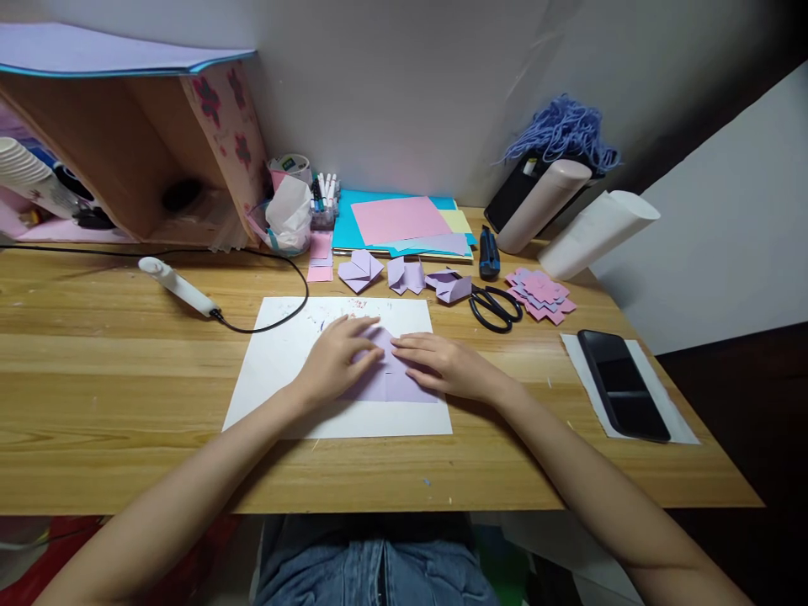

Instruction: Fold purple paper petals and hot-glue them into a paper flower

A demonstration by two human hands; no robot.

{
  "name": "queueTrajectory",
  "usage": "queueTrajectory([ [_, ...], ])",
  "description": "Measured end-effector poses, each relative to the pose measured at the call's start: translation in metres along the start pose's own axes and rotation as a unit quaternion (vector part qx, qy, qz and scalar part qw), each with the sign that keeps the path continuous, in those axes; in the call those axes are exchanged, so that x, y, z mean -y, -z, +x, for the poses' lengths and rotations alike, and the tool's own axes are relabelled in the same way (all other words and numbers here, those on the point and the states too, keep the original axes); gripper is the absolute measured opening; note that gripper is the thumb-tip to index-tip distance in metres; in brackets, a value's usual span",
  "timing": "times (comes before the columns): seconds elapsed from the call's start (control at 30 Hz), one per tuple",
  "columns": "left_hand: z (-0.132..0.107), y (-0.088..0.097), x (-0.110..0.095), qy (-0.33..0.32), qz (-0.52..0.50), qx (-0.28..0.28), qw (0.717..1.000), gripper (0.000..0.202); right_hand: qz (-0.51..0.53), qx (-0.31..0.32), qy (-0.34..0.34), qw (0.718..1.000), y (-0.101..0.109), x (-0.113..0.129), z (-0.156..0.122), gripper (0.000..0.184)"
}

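Observation:
A piece of purple paper (395,387), with fold lines showing, lies on a white sheet (278,370) in front of me. My left hand (341,353) rests over its left side, fingers apart. On its right side lies my right hand (445,364), fingers stretched flat toward the middle. Both hands cover parts of the paper's upper portion and sides. Just beyond the white sheet stand folded purple paper pieces, among them a heart shape (360,271). Black-handled scissors (495,308) lie to their right.
A white handheld device (180,288) with a black cable lies at left. Behind are coloured papers (401,220), markers (325,192) and a cardboard box (220,143). At right are a utility knife (488,254), stacked pink and purple cutouts (541,295), paper rolls (599,231) and a phone (622,383).

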State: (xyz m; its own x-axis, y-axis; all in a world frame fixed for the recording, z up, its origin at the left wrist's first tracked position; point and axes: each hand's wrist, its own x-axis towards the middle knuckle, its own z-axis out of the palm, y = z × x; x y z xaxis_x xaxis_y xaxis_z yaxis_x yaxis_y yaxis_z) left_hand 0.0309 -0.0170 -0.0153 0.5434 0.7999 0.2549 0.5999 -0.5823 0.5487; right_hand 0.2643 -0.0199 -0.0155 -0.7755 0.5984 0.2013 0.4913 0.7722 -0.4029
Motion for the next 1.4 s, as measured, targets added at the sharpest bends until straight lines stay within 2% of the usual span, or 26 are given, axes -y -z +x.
queueTrajectory([
  [0.03,0.000,0.000,0.001,0.042,-0.006,-0.047,0.998,0.024,0.003,0.002,-0.004,1.000,0.000,0.000,0.000,0.035],
  [0.1,0.001,0.000,0.005,0.125,-0.005,-0.110,0.986,0.042,-0.001,0.004,-0.014,1.000,0.001,0.002,0.000,0.036],
  [0.17,0.001,0.000,0.010,0.179,0.008,-0.121,0.976,0.062,-0.012,0.008,-0.027,1.000,0.002,0.004,0.001,0.036],
  [0.23,0.001,-0.001,0.015,0.206,0.013,-0.103,0.973,0.066,-0.021,0.013,-0.036,0.999,0.003,0.006,0.001,0.037],
  [0.4,-0.002,-0.002,0.014,0.223,-0.005,-0.062,0.973,0.054,-0.028,0.019,-0.046,0.998,0.004,0.009,0.002,0.037],
  [0.6,-0.001,-0.001,0.010,0.223,0.029,-0.071,0.972,0.034,-0.034,0.031,-0.048,0.998,0.004,0.009,0.002,0.038],
  [0.77,0.001,-0.003,0.007,0.225,-0.022,-0.078,0.971,0.027,-0.035,0.034,-0.046,0.998,0.005,0.009,0.002,0.038],
  [0.87,0.002,-0.006,0.003,0.205,-0.086,-0.080,0.972,0.025,-0.039,0.032,-0.044,0.998,0.004,0.009,0.001,0.039],
  [1.0,0.001,-0.010,0.000,0.118,-0.105,-0.068,0.985,0.027,-0.048,0.020,-0.036,0.998,0.002,0.007,0.002,0.039],
  [1.17,-0.002,-0.017,0.007,0.011,-0.024,-0.063,0.998,0.041,-0.080,0.006,-0.023,0.997,-0.002,0.002,0.004,0.042],
  [1.4,-0.004,-0.021,0.013,-0.037,0.052,-0.036,0.997,0.051,-0.086,-0.004,-0.021,0.996,-0.002,-0.002,0.004,0.041],
])
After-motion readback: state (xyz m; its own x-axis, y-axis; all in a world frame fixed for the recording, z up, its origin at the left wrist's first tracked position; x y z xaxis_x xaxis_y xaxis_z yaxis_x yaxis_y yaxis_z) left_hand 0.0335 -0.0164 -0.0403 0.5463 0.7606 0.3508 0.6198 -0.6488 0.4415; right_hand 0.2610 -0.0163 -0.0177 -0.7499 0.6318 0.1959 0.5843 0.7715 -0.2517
